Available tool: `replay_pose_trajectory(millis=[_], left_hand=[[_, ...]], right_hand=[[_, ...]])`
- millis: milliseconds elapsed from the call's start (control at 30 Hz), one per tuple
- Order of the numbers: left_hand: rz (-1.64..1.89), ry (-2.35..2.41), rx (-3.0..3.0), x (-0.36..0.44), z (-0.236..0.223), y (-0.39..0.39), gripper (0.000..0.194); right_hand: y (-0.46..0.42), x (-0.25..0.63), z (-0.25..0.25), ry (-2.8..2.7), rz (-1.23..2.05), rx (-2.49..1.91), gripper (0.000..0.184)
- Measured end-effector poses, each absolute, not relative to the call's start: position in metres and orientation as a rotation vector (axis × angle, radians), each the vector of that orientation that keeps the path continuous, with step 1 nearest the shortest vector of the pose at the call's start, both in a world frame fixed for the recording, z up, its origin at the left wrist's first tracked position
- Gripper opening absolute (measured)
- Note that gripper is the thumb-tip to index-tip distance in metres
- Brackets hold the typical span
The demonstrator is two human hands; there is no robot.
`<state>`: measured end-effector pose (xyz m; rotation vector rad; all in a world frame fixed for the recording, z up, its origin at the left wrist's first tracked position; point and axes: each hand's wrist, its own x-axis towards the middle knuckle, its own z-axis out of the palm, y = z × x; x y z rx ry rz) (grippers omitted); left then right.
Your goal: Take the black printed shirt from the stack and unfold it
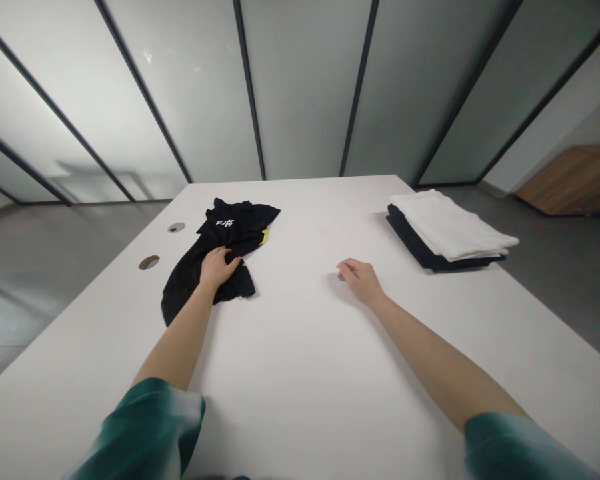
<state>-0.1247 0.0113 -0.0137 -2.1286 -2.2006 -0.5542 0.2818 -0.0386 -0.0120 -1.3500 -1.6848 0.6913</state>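
Observation:
A crumpled black T-shirt (235, 227) with white lettering and a small yellow patch lies on the left of the white table (280, 373). My left hand (217, 267) rests on its middle, fingers curled into the bunched cloth with the thumb to the right. Part of the fabric is hidden beneath that hand and forearm. Over the bare tabletop right of centre, my right hand (361, 279) is loosely closed, its fingertips drawn together, and no object shows in it. It is apart from all the clothing.
At the right edge sits a folded stack, white cloth (450, 223) on top of dark cloth (415, 243). Two round cable holes (149, 263) pierce the tabletop's left side. Frosted glass panels (305, 87) stand behind, and a wooden piece of furniture (570, 180) is at far right.

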Motion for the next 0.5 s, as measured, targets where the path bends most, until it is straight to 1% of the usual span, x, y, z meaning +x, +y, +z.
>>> replay_pose_trajectory(millis=[333,500], left_hand=[[-0.562,-2.190,-2.150,-0.125,-0.011,0.010,0.049],[-0.669,-2.213,-2.167,-0.116,-0.003,0.008,0.050]], right_hand=[[-0.038,0.282,-0.011,-1.682,0.693,-1.363,0.028],[-0.038,0.282,-0.014,-1.672,0.708,-1.367,0.028]])
